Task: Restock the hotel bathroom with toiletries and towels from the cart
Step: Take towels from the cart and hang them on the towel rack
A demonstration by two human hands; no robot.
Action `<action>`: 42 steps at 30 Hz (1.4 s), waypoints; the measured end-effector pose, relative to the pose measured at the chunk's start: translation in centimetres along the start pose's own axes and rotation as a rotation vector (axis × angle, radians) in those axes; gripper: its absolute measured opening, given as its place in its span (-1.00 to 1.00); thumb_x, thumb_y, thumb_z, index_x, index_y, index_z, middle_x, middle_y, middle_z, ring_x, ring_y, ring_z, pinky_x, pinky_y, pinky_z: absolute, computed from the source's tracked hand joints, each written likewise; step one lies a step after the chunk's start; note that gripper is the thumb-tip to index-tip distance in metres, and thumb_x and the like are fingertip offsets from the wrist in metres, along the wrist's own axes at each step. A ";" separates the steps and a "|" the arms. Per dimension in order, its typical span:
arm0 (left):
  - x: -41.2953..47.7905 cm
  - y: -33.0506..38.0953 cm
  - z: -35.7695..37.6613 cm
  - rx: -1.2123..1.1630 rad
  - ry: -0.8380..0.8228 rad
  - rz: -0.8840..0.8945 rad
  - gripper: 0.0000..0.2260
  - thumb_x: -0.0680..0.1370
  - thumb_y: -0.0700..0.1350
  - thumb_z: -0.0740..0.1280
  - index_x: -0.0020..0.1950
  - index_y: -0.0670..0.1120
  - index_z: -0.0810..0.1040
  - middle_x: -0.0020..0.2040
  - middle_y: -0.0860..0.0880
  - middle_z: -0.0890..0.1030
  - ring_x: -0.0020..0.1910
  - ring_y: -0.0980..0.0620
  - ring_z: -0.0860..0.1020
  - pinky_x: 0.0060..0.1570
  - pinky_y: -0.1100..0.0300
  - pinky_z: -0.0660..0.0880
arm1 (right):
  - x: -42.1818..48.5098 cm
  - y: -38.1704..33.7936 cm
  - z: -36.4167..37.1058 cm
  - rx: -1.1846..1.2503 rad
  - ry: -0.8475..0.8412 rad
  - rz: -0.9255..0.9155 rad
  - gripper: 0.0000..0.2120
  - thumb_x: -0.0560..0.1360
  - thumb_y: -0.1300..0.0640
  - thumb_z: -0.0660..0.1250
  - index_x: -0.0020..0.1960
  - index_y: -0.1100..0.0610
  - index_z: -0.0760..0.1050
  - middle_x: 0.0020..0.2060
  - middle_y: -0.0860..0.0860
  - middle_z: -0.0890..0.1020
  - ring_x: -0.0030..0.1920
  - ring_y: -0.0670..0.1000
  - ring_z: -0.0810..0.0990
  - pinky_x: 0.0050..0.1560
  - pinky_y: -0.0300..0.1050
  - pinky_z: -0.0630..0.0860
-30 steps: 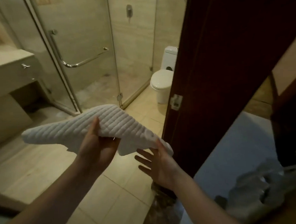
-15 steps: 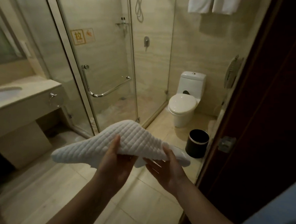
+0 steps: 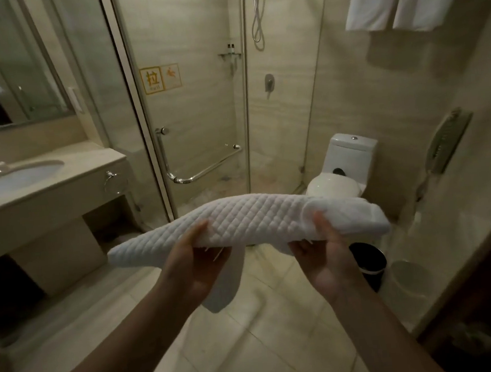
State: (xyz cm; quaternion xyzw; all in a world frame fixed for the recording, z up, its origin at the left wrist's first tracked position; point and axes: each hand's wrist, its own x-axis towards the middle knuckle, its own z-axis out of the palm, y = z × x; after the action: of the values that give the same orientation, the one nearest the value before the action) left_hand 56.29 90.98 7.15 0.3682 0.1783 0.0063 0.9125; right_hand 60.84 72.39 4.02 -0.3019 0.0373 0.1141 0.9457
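A folded white quilted towel (image 3: 255, 220) lies flat across both my hands at chest height, over the tiled bathroom floor. My left hand (image 3: 196, 262) grips it from below near the middle, thumb on top. My right hand (image 3: 321, 253) holds its right part the same way. A loose flap of the towel hangs down between my hands. Two white towels (image 3: 400, 0) hang on a rack high on the right wall.
A vanity counter (image 3: 72, 180) with a sink (image 3: 20, 175) and a mirror stands on the left. The glass shower enclosure (image 3: 198, 116) is straight ahead. A toilet (image 3: 344, 167), a black bin (image 3: 368, 261) and a pale bin (image 3: 410, 279) stand on the right, under a wall phone (image 3: 447, 139).
I have come through the doorway into the bathroom; the dark door has left the view. My right hand went from open under the towel's end to gripping it.
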 end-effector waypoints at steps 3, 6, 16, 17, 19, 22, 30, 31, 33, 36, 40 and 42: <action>4.0 0.7 3.0 0.022 -0.037 -0.003 -0.66 0.55 -0.08 0.24 0.28 -0.18 0.43 0.13 -0.20 0.58 0.03 -0.07 0.56 -0.01 0.10 0.54 | 4.2 -2.1 0.2 0.052 0.055 0.007 -0.53 0.37 0.10 0.36 0.26 0.21 0.45 -0.10 0.13 0.70 -0.12 0.07 0.69 -0.22 -0.11 0.63; 8.3 0.9 6.2 0.052 -0.072 -0.015 -0.69 0.56 -0.12 0.23 0.27 -0.22 0.42 0.07 -0.21 0.58 0.02 -0.07 0.55 0.04 0.10 0.49 | 8.4 -4.0 0.3 0.128 0.130 0.012 -0.65 0.46 0.11 0.33 0.21 0.21 0.47 -0.22 0.14 0.71 -0.08 0.10 0.64 -0.31 -0.12 0.63; 23.2 1.0 12.1 0.214 -0.207 -0.091 -0.73 0.56 -0.17 0.24 0.24 -0.21 0.44 0.18 -0.21 0.56 0.17 -0.09 0.53 -0.05 0.10 0.50 | 20.2 -8.1 -1.9 0.040 0.251 0.032 -0.71 0.46 0.02 0.31 0.05 0.23 0.51 -0.10 0.18 0.63 -0.03 0.13 0.59 -0.12 -0.07 0.60; 24.8 1.2 12.7 0.239 -0.214 -0.086 -0.77 0.56 -0.17 0.24 0.19 -0.19 0.47 0.14 -0.19 0.58 0.14 -0.07 0.54 -0.07 0.11 0.50 | 21.6 -8.5 -2.2 -0.016 0.263 0.023 -0.72 0.48 0.02 0.30 0.05 0.22 0.51 -0.08 0.18 0.63 -0.01 0.13 0.59 -0.06 -0.03 0.58; 28.2 1.7 13.9 0.274 -0.234 -0.088 -0.84 0.56 -0.16 0.23 0.10 -0.17 0.50 0.06 -0.16 0.60 0.05 -0.03 0.56 -0.10 0.12 0.50 | 24.4 -9.6 -2.7 -0.131 0.279 -0.009 -0.73 0.50 0.03 0.29 0.07 0.21 0.50 -0.02 0.21 0.63 0.04 0.16 0.59 0.01 0.02 0.55; 34.0 3.0 15.4 0.296 -0.288 -0.092 -0.84 0.55 -0.16 0.26 0.09 -0.18 0.51 0.04 -0.16 0.62 0.02 -0.05 0.58 -0.08 0.08 0.51 | 29.4 -11.3 -2.5 -0.326 0.293 -0.100 -0.75 0.52 0.01 0.27 0.08 0.16 0.51 0.04 0.19 0.64 0.07 0.17 0.60 0.02 0.01 0.53; 47.7 8.0 22.9 0.458 -0.415 0.025 -0.97 0.53 -0.12 0.31 -0.06 -0.05 0.52 -0.17 -0.03 0.66 -0.04 -0.02 0.58 -0.01 0.02 0.51 | 42.3 -17.1 0.4 -0.643 0.367 -0.326 -0.39 0.43 -0.27 0.22 0.26 0.17 0.47 0.09 0.16 0.64 0.11 0.14 0.60 0.26 0.12 0.44; 49.5 8.6 24.3 0.448 -0.444 0.037 -0.96 0.52 -0.12 0.31 -0.05 -0.04 0.51 -0.11 -0.04 0.63 -0.02 -0.01 0.57 0.04 -0.01 0.49 | 43.7 -18.3 1.2 -0.693 0.350 -0.375 -0.37 0.39 -0.29 0.23 0.25 0.15 0.48 0.05 0.13 0.67 0.07 0.10 0.64 0.18 0.06 0.49; 52.8 9.8 26.8 0.428 -0.508 0.070 -0.84 0.48 -0.09 0.33 0.04 -0.04 0.50 0.01 -0.06 0.59 0.04 -0.02 0.55 0.15 -0.06 0.45 | 46.3 -20.9 3.0 -0.781 0.329 -0.439 -0.38 0.33 -0.31 0.22 0.21 0.09 0.50 -0.04 0.06 0.70 -0.03 0.02 0.68 0.01 -0.09 0.53; 57.4 11.7 31.0 0.439 -0.634 0.117 -0.45 0.35 0.02 0.40 0.30 -0.10 0.42 0.19 -0.10 0.55 0.17 -0.07 0.52 0.16 -0.08 0.46 | 50.0 -25.1 4.8 -0.869 0.325 -0.496 -0.52 0.33 -0.30 0.23 0.08 0.00 0.52 -0.12 0.01 0.72 0.00 0.02 0.67 0.15 -0.01 0.50; 62.6 12.7 37.0 0.471 -0.658 0.195 -0.40 0.38 0.06 0.38 0.37 -0.11 0.36 0.20 -0.09 0.53 0.17 -0.07 0.51 0.06 -0.02 0.50 | 54.7 -30.8 6.0 -0.977 0.295 -0.622 -0.70 0.49 -0.22 0.17 0.07 -0.07 0.48 -0.17 -0.06 0.72 -0.02 -0.02 0.67 0.19 -0.01 0.45; 64.8 12.9 40.1 0.474 -0.656 0.245 -0.54 0.49 0.03 0.33 0.33 -0.11 0.38 0.12 -0.05 0.56 0.14 -0.05 0.52 0.11 -0.05 0.47 | 57.2 -33.8 6.8 -0.976 0.247 -0.699 -0.76 0.52 -0.15 0.17 0.04 -0.05 0.49 -0.16 -0.03 0.72 -0.09 -0.03 0.69 0.07 -0.09 0.50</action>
State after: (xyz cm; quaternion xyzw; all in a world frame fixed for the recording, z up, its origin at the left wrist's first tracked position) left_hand 131.74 82.72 21.74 0.5689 -0.1702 -0.0439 0.8034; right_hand 124.42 60.64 20.58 -0.7057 -0.0112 -0.2349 0.6683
